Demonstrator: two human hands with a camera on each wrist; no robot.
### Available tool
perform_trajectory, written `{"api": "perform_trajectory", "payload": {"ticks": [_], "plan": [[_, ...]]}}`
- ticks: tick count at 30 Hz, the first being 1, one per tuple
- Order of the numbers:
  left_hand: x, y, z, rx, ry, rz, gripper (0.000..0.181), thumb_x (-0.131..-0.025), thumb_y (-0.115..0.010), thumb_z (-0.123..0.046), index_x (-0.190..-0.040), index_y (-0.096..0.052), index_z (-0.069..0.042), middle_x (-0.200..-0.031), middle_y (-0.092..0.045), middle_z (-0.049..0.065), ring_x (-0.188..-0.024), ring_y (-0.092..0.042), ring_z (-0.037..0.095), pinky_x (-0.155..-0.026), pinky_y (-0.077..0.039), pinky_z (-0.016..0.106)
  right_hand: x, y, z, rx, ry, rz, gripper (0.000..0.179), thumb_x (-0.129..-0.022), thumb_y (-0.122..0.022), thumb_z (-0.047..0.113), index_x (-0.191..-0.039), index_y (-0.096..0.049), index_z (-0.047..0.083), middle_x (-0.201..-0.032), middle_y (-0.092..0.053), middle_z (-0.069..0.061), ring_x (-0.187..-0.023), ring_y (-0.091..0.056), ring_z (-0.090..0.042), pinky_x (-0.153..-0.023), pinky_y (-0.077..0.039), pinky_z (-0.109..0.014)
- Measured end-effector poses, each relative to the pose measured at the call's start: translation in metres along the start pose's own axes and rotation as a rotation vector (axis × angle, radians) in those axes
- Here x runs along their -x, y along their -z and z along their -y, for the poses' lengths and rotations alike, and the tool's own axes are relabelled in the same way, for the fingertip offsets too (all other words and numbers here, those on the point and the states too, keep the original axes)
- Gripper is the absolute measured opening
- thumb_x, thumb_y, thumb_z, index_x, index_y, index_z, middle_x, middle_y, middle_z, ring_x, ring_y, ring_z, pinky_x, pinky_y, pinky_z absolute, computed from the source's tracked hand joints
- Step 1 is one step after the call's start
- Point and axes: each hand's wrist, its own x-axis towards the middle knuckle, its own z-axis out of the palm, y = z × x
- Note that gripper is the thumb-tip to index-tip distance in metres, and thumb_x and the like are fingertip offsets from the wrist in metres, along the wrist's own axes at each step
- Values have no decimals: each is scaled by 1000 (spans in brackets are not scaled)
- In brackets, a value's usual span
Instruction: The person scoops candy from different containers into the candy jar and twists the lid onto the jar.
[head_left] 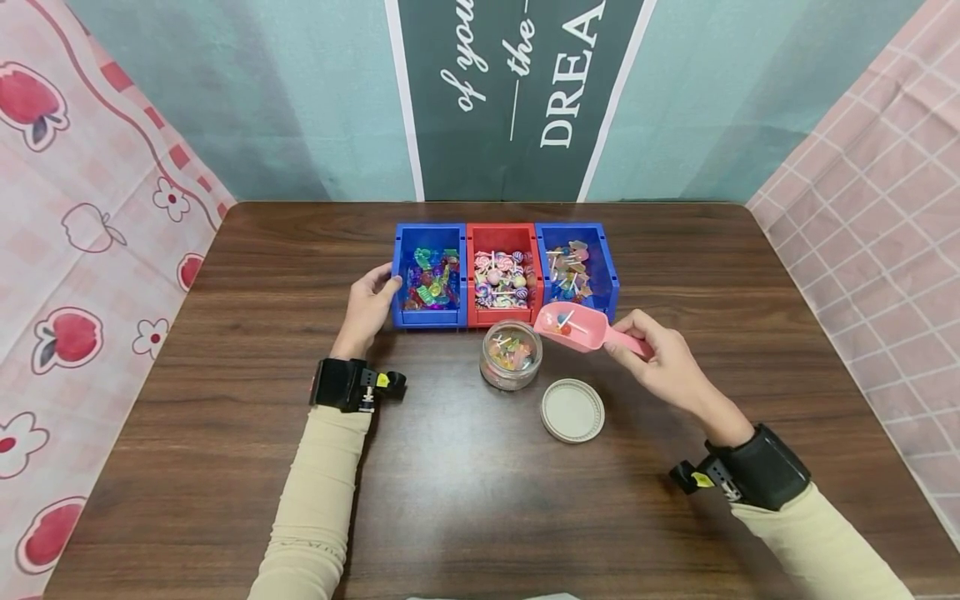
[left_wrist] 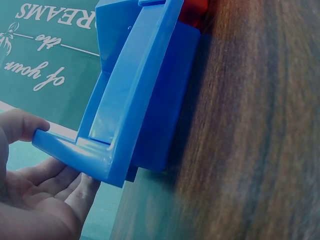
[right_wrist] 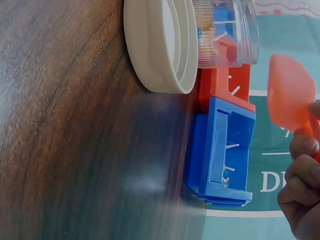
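My right hand [head_left: 663, 358] grips the handle of a pink scoop [head_left: 588, 331], also seen in the right wrist view [right_wrist: 290, 95]. A few small lollipop-like pieces lie in the scoop, whose tip is beside the rim of a clear jar [head_left: 510, 357]. Colourful small pieces fill part of the jar. My left hand [head_left: 366, 308] holds the left wall of the left blue bin [head_left: 429, 318], its thumb at the rim in the left wrist view [left_wrist: 45, 185]. That bin contains shiny translucent pieces. Lollipop-like pieces lie in the red bin [head_left: 504, 317] and the right blue bin [head_left: 604, 275].
A cream lid [head_left: 572, 410] lies on the brown wooden table [head_left: 450, 517], right of and nearer than the jar. The three bins stand side by side behind the jar. A green and teal cloth [head_left: 300, 100] hangs behind the table, with patterned cloths at both sides.
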Motion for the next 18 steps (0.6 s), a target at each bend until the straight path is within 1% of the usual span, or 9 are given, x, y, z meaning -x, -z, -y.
{"api": "perform_trajectory", "payload": {"ticks": [4,9,14,18], "plan": [[0,0,0,8,6,0,44,-101,-47,-16,-141,-44,0,-141,-52,20,-125,-51,27,-112,-42,41,1,2,0,-25,32,57,21,-79,-73,-2,-95,-62,6,-65,-45,5,-57,-37,2,-48,-30,-20],[-1,0,1,11,8,-3,44,-101,-47,-17,-141,-45,0,-140,-52,21,-123,-51,27,-112,-42,42,2,3,1,-20,74,119,23,-79,-73,-3,-96,-61,9,-67,-45,6,-60,-38,2,-50,-31,-19],[-1,0,1,11,-4,-3,44,-100,-47,-17,-140,-45,1,-140,-52,21,-122,-52,26,-111,-42,42,1,5,2,7,90,176,24,-79,-73,0,-97,-61,11,-68,-49,7,-62,-40,1,-52,-34,-18],[-1,0,1,9,-7,0,44,-100,-47,-17,-140,-45,1,-140,-52,21,-124,-51,27,-112,-42,42,-1,8,4,49,99,192,22,-80,-73,2,-97,-62,13,-68,-50,7,-62,-41,0,-54,-33,-18]]}}
